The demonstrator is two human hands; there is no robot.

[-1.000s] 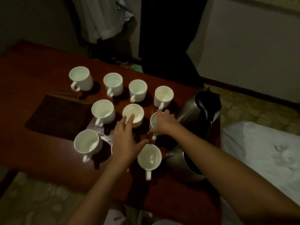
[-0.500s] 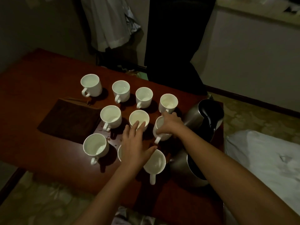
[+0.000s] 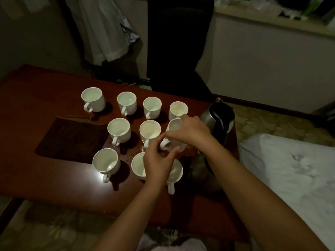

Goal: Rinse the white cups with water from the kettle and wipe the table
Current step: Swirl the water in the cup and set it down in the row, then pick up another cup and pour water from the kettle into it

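White cup (image 3: 174, 132) is sitting at 3 o'clock of the cup cluster on the worktop (image 3: 36, 98), beside the kettle (image 3: 217, 118); right hand (image 3: 190, 131) is gripping it, left hand (image 3: 157, 160) is reaching its handle with fingers loosely spread.

Head view. Ten white cups stand in rows on a dark red-brown table (image 3: 36, 171). The right hand (image 3: 190, 131) grips the tilted cup (image 3: 174, 127) at the right end of the middle row; the left hand (image 3: 157, 160), fingers loosely curled, hovers at its handle, above two front-row cups. A steel kettle (image 3: 217, 118) stands right of the cups, a brown cloth (image 3: 72, 138) left. A black chair (image 3: 179, 42) stands behind the table.
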